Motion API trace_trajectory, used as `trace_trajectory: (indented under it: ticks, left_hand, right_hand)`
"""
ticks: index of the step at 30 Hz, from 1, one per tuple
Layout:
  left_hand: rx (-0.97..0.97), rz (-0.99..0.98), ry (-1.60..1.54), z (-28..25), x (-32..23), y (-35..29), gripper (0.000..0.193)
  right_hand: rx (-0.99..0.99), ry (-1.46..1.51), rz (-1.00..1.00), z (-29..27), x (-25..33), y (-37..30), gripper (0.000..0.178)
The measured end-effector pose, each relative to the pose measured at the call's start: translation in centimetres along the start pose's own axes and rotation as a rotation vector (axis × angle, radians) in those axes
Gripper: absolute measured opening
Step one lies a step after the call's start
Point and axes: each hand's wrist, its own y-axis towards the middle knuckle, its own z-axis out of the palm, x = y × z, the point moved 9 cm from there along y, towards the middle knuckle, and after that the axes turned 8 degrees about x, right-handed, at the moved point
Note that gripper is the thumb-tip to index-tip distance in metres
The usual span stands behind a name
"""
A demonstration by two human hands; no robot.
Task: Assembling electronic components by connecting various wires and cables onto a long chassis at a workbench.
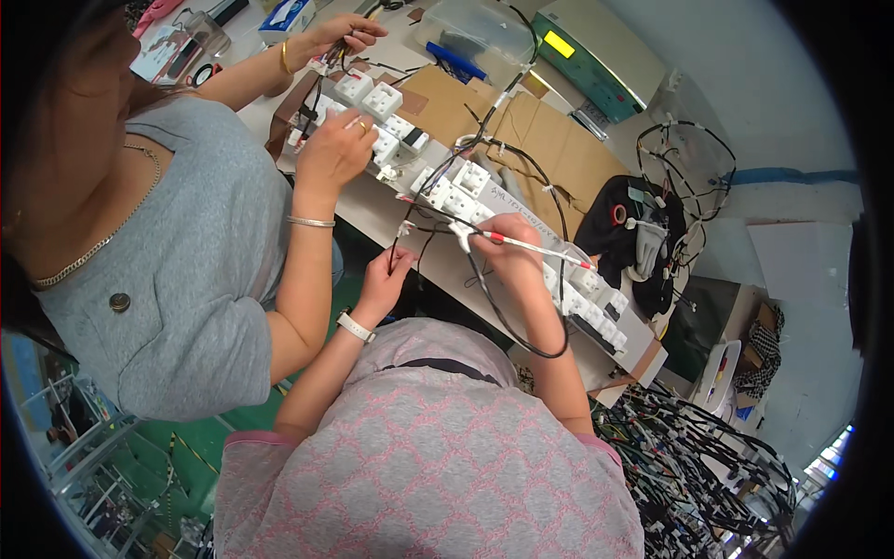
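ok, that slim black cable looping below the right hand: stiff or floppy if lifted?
The slim black cable is likely springy, not limp: it forms a rounded, open loop below the right hand. Probably light, being so thin.

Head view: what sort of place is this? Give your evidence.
Probably a wiring workshop: a tangled heap of dark cables, a row of white connector blocks and a green-fronted machine.

A pale table (363, 211) bears a cardboard sheet (535, 140). Beyond the sheet sits a clear bin (449, 20); before it, a long board (507, 197).
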Motion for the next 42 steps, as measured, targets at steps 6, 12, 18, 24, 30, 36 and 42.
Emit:
trace_trajectory:
  ticks: [6, 12, 18, 24, 30, 36, 42]
  left_hand:
    - [-0.048, -0.014, -0.311, 0.7, -4.2, 0.4, 0.013]
    - [0.037, 0.047, -0.585, 2.5, -5.6, 2.2, 0.019]
    - [0.063, -0.074, -0.673, 4.4, -9.0, 3.5, 0.024]
    - [-0.038, 0.023, -0.488, 4.6, -8.7, 3.7, 0.018]
    - [0.084, 0.033, -0.288, 3.6, -9.6, 1.9, 0.016]
    - [0.026, -0.011, -0.400, 2.2, -11.7, 0.0, 0.010]
    - [0.074, 0.058, -0.777, 5.1, -19.0, 2.8, 0.018]
  right_hand:
    - [0.040, 0.000, 0.086, -0.2, -0.3, 0.8, 0.020]
    - [0.154, 0.053, 0.338, 1.1, -4.0, 2.7, 0.046]
    - [0.306, 0.062, 0.361, 2.2, -4.0, 1.5, 0.060]
    - [-0.073, -0.068, -0.026, -0.2, 1.6, -4.9, 0.079]
    - [0.084, 1.007, 0.008, -0.7, -0.5, -5.7, 0.023]
    - [-0.009, 0.742, 0.118, -3.3, -3.6, -10.1, 0.005]
    - [0.070, 0.711, 0.622, -3.0, -14.8, -20.5, 0.033]
